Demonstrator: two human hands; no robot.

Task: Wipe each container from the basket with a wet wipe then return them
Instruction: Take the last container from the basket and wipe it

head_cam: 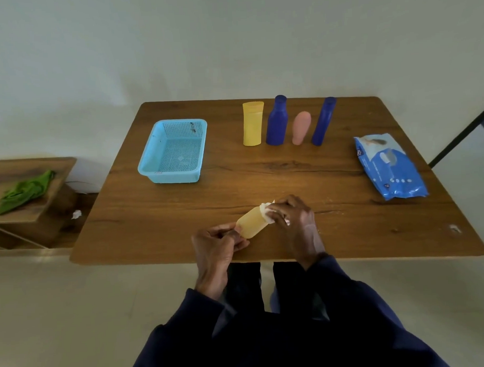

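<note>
My left hand (218, 240) grips the near end of a pale orange bottle (250, 223) lying tilted just above the table's front edge. My right hand (294, 220) presses a white wet wipe (266, 210) around the bottle's far end. The light blue mesh basket (174, 151) stands empty at the left of the table. At the back, upright in a row, are a yellow tube (252, 124), a squat blue bottle (277, 121), a pink bottle (301, 127) and a slim blue bottle (323, 121).
A blue pack of wet wipes (388, 168) lies at the right side of the wooden table (262, 177). A low wooden shelf with a green cloth (24, 192) stands to the left. A black bar (464, 134) slants past the table's right corner.
</note>
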